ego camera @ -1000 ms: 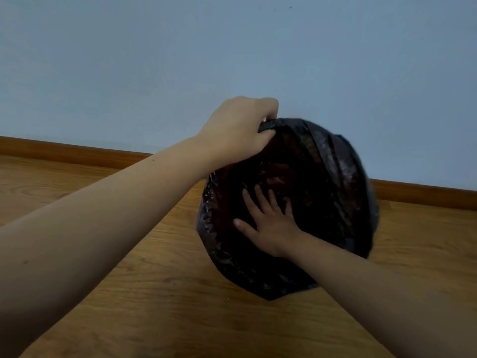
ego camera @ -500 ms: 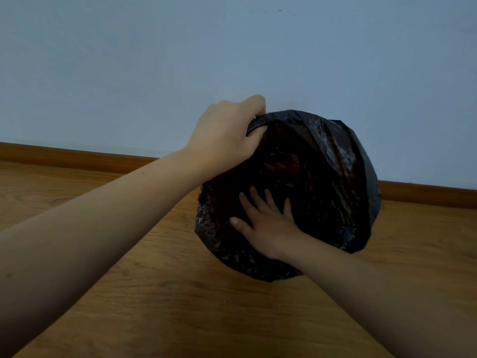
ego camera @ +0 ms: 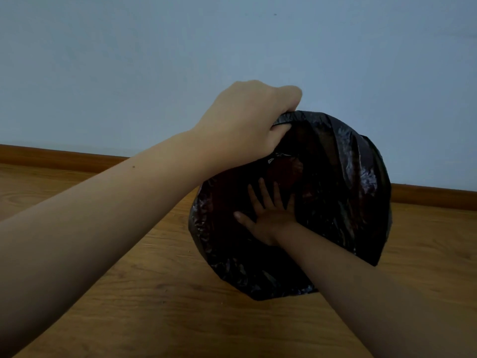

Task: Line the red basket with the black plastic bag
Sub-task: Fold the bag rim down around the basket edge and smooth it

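My left hand [ego camera: 247,127] is clamped on the far rim of the red basket [ego camera: 286,174] (anchoring the black plastic bag [ego camera: 343,192]); my right hand [ego camera: 268,215], fingers spread, presses film inside. Red barely shows, I think.

Left hand [ego camera: 247,125] grips black bag [ego camera: 343,202] rim; right hand [ego camera: 271,215] spread flat inside.

Single head-worn view, looking forward and slightly down across the wooden floor [ego camera: 154,306], close above the black bag [ego camera: 348,202]; the wall [ego camera: 232,47] rises behind the bag.
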A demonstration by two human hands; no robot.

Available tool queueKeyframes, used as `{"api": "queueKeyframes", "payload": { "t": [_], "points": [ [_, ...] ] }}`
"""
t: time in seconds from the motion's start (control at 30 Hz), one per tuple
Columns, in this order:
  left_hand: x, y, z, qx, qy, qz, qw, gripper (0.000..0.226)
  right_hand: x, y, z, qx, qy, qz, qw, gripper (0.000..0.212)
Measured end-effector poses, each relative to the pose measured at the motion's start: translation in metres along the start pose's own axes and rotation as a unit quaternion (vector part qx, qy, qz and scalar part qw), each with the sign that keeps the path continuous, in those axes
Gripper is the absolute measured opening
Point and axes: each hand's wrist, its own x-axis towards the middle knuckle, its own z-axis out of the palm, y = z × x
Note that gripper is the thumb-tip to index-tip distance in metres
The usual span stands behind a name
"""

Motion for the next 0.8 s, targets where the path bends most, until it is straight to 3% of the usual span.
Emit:
{"api": "queueKeyframes", "payload": {
  "t": [0.07, 0.23, 0.33, 0.57, 0.8],
  "points": [
    [-0.001, -0.003, 0.001, 0.008, -0.011, -0.013, 1.0, 0.016, -0.006, -0.007, 0.0, -0.015, 0.005, -0.011, 1.0, 0.075],
    [-0.005, -0.008, 0.002, 0.025, -0.029, -0.02, 0.999, 0.014, -0.012, -0.008, 0.0, -0.183, 0.053, 0.007, 0.982, 0.077],
    [-0.007, -0.011, -0.001, -0.002, -0.019, -0.019, 1.0, 0.014, -0.006, 0.005, -0.005, -0.176, 0.018, 0.042, 0.983, 0.078],
    [-0.019, -0.016, 0.005, -0.062, -0.032, -0.091, 0.993, 0.01, -0.002, 0.016, 0.003, -0.189, -0.01, 0.038, 0.981, 0.078],
    [-0.015, -0.014, 0.007, -0.062, -0.03, -0.103, 0.992, 0.01, -0.008, -0.016, 0.011, -0.117, 0.058, -0.011, 0.991, 0.077]
  ]
}}
